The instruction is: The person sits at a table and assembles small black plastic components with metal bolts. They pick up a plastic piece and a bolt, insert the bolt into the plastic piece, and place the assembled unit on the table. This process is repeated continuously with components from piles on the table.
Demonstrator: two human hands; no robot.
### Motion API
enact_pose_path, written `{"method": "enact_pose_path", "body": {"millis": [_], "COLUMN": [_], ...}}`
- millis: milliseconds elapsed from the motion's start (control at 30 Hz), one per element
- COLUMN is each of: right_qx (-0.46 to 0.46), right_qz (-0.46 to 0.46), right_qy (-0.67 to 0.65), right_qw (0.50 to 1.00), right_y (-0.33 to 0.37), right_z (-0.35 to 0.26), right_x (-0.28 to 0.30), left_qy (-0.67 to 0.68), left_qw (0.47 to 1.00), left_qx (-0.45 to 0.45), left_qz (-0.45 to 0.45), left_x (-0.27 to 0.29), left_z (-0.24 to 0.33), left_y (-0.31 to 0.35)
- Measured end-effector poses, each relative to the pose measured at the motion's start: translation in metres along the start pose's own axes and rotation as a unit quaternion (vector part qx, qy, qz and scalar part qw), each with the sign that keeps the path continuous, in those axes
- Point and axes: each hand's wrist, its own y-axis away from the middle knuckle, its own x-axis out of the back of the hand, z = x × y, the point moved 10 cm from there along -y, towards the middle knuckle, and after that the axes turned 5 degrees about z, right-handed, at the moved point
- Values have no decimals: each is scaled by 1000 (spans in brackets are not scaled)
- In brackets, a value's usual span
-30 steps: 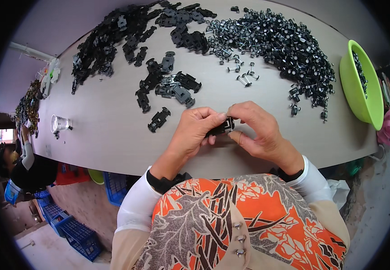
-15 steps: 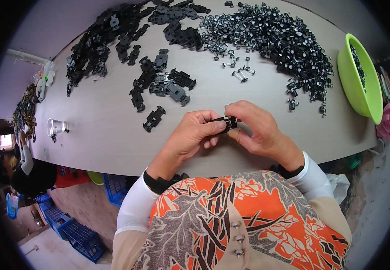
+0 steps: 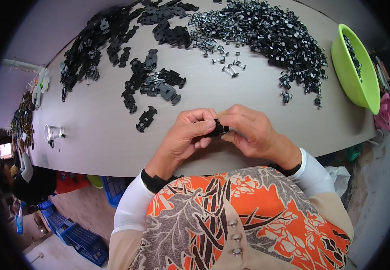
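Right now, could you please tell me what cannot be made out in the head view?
All in the head view:
- Black part: its shape is mostly hidden by the fingers of the left hand and right hand.
- Pile of wheels: its far end meets the upper edge.
- Small dark bits by the clear cup: too small to identify.
- Co-worker's hand: too small to show any grip.
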Motion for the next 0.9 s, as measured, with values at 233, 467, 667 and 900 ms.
{"method": "enact_pose_path", "body": {"millis": [233, 467, 667, 900], "right_qx": [25, -44, -188, -291], "right_qz": [21, 35, 65, 105], "right_qy": [47, 74, 326, 205], "right_qw": [998, 996, 924, 928], "right_y": [-2, 5, 49, 62], "right_z": [-9, 9, 54, 69], "right_x": [1, 24, 124, 121], "left_qy": [0, -74, -100, -52], "left_qw": [1000, 995, 991, 992], "left_qx": [7, 13, 39, 69], "left_qz": [17, 59, 86, 89], "left_x": [-1, -5, 7, 4], "left_z": [0, 3, 0, -6], "left_y": [-5, -6, -10, -12]}}
